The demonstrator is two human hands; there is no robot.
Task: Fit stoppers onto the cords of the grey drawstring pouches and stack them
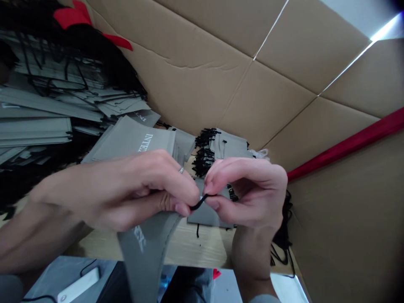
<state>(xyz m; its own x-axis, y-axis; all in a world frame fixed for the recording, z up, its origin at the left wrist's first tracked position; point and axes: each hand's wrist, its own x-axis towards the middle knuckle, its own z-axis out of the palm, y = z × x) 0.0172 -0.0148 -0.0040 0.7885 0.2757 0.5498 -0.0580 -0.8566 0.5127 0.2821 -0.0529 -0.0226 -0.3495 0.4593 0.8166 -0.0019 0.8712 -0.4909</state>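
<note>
In the middle of the head view, my left hand [142,189], with a ring on one finger, pinches the top edge of a grey printed bag [145,252] that hangs down below it. A short black cord [198,203] runs from that pinch to the fingertips of my right hand [249,191], which are closed on the cord's end. The two hands are close together, a small gap between their fingertips. Behind the left hand lies a stack of flat grey bags [135,136] with white lettering. My left fingers hide where the cord meets the bag.
Piles of grey pieces with black cords [47,113] rise at the left, with red cloth [72,17] on top. Another grey stack with black cord ends [230,145] stands ahead. Cardboard walls [195,54] enclose the wooden table [202,248]. A white device [78,286] lies below.
</note>
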